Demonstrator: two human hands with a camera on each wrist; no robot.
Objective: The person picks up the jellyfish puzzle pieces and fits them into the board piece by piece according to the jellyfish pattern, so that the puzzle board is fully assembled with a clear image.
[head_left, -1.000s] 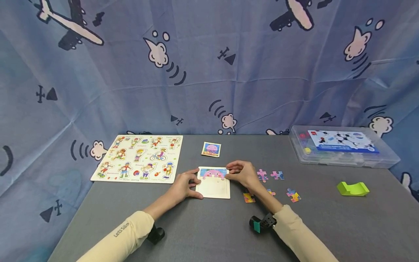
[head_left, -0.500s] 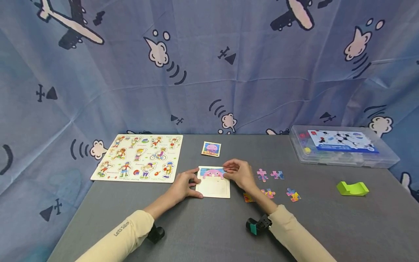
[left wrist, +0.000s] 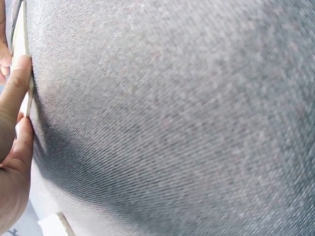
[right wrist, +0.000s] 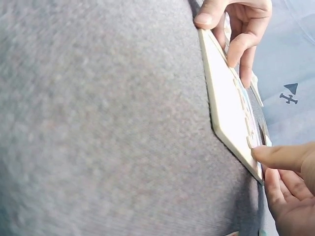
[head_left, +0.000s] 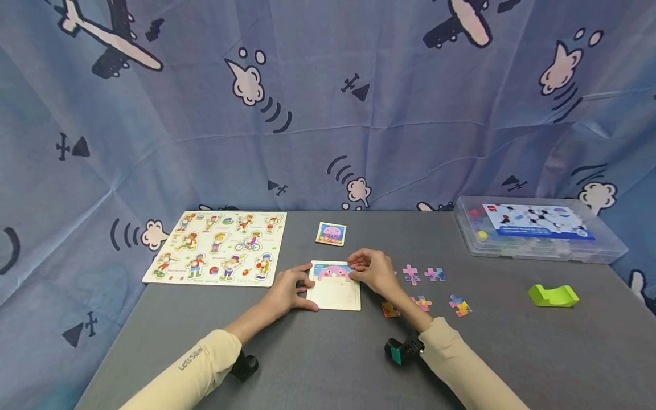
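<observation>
In the head view a shallow white puzzle tray [head_left: 334, 296] lies flat on the table, a row of pink-and-blue jigsaw pieces [head_left: 332, 271] along its far side. My left hand [head_left: 288, 290] holds the tray's left side, thumb near the lower corner. My right hand [head_left: 373, 270] is at the upper right corner, thumb and fingers around a jigsaw piece largely hidden beneath them. The right wrist view shows that thumb [right wrist: 270, 155] on the row's edge, other fingertips by the tray's corner. Several loose jigsaw pieces [head_left: 411, 274] lie right of the right hand, some partly covered by the forearm.
A small jellyfish picture card [head_left: 331, 233] lies behind the tray. To the left is a large board with sports figures [head_left: 215, 247]. A clear plastic case [head_left: 538, 230] and a green block [head_left: 553, 296] stand at right. A patterned curtain [head_left: 307, 114] hangs behind the table.
My right hand has shifted slightly left, from the tray's right edge onto its upper right corner, uncovering more of a loose piece near the forearm. The left hand keeps its place.
</observation>
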